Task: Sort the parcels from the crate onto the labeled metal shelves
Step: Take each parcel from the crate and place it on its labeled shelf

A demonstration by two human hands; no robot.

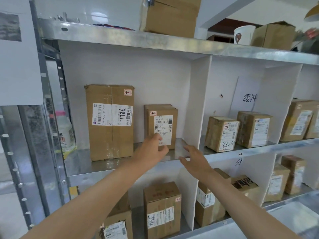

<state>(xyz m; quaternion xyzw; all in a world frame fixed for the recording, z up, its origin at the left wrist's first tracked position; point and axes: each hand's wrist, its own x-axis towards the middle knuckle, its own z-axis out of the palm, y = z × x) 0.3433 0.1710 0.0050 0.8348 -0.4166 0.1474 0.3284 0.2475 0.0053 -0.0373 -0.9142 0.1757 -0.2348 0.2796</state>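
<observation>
Two parcels stand upright in the left compartment of the middle metal shelf [82,167]: a tall parcel [110,122] toward the left and a smaller parcel [161,125] to its right, near the white divider [196,104]. The left hand [151,150] reaches to the smaller parcel, fingers loosely spread over the lower part of its front label; it looks to be touching the face but is not closed around anything. The right hand [194,158] hovers open and empty at the shelf edge, just right of the box and apart from it. The step in hand appears to be settling this parcel in its slot. To do it well, I would judge it best to press with flat fingers low on the front face, so the box slides back without tipping, and to bring the right hand to the box's right side to keep it square to the divider. Its label should stay facing out and readable, like those on the neighbouring parcels [222,133] in the next compartment. The crate is not in view.
</observation>
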